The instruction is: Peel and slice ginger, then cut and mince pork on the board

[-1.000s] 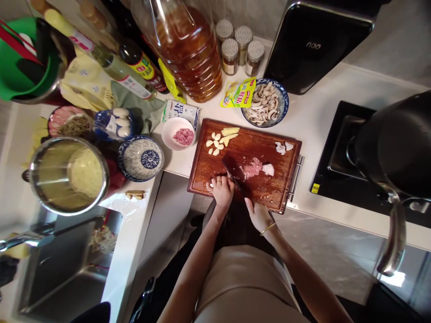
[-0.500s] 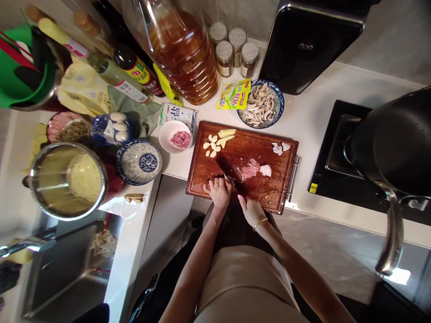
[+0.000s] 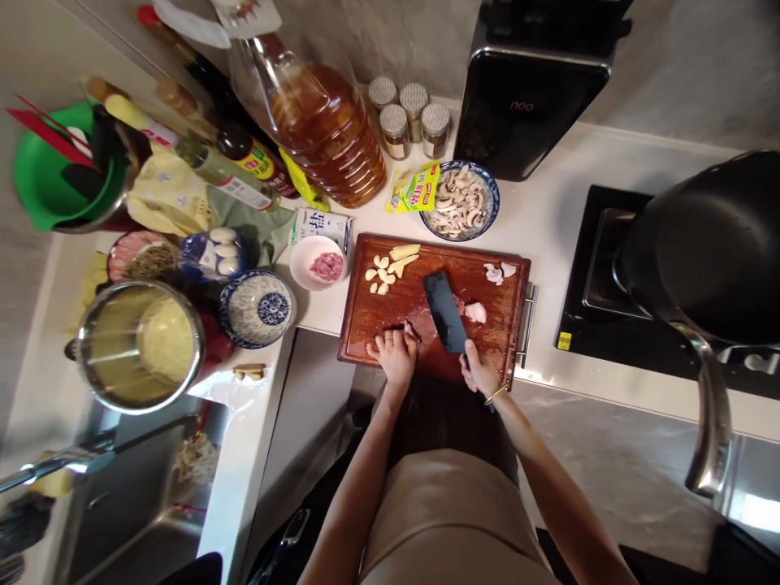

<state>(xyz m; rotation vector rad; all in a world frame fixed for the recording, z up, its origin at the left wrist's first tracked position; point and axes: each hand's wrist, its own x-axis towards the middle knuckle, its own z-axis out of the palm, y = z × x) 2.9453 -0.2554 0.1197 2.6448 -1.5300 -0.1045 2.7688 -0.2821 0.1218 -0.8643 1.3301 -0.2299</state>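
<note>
The right hand is gripping the knife, laying it flat over the meat; the left hand is resting loosely curled on the cutting board. Scooping up the meat looks like the next move, needing a level blade.

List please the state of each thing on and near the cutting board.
Cleaver: held by right hand, blade lying flat on the cutting board.
Left hand: resting on board.
Garlic cloves: peeled.
Mushrooms: sliced, in bowl.
Small dish: holds cut meat.

My two hands, one cleaver, one wooden cutting board, three spice jars, two blue patterned bowls, one bowl of sliced mushrooms, one black pot
</note>
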